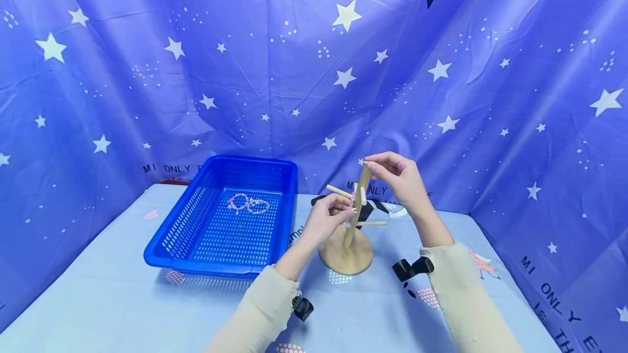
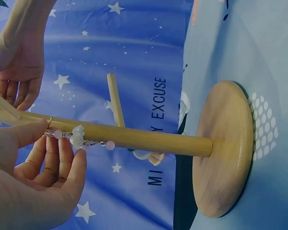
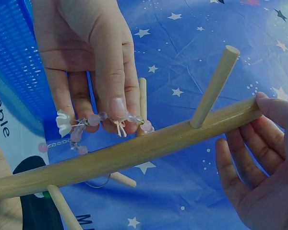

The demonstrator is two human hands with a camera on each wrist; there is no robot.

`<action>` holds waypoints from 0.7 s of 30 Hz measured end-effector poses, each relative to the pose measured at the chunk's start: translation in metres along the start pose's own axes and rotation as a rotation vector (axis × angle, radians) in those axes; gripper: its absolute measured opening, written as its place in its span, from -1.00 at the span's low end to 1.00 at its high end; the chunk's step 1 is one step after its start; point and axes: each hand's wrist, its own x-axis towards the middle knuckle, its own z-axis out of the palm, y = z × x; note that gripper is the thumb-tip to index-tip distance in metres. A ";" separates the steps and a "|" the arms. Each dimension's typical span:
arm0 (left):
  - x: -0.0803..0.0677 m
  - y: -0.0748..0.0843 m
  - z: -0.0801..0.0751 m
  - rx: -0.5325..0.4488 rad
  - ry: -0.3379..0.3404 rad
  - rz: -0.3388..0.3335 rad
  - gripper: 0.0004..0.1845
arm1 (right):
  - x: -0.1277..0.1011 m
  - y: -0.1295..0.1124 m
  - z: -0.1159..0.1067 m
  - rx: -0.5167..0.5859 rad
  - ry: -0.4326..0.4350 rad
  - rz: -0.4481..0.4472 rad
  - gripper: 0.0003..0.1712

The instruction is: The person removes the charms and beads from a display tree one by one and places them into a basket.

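Observation:
My left hand pinches a bracelet of pink and clear beads between thumb and fingers, beside the post of a wooden peg stand. A white flower charm and a short chain with a pink bead dangle from the bracelet. In the right wrist view it lies close to a peg tip; whether it is around that peg I cannot tell. My right hand holds the top end of the post with thumb and fingertips. Several pegs stick out from the post, which rises from a round base.
A blue plastic basket stands left of the stand, with two beaded bracelets on its floor. A thin wire loop shows near a lower peg. Star-printed blue cloth hangs behind the table.

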 end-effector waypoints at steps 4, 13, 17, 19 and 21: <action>0.001 0.003 -0.002 0.013 0.003 0.005 -0.80 | 0.000 0.000 -0.001 -0.004 -0.004 -0.001 -0.66; 0.000 0.006 -0.009 0.035 0.029 0.017 -0.82 | 0.000 0.001 -0.001 -0.005 -0.008 0.004 -0.65; 0.000 0.007 -0.012 0.027 0.047 0.002 -0.81 | 0.000 0.001 -0.001 -0.002 -0.010 0.001 -0.64; 0.001 0.007 -0.013 0.020 0.057 0.008 -0.82 | 0.000 0.002 -0.001 0.002 -0.011 -0.001 -0.64; 0.001 0.008 -0.015 0.009 0.067 0.020 -0.82 | 0.000 0.002 -0.001 0.003 -0.012 -0.003 -0.64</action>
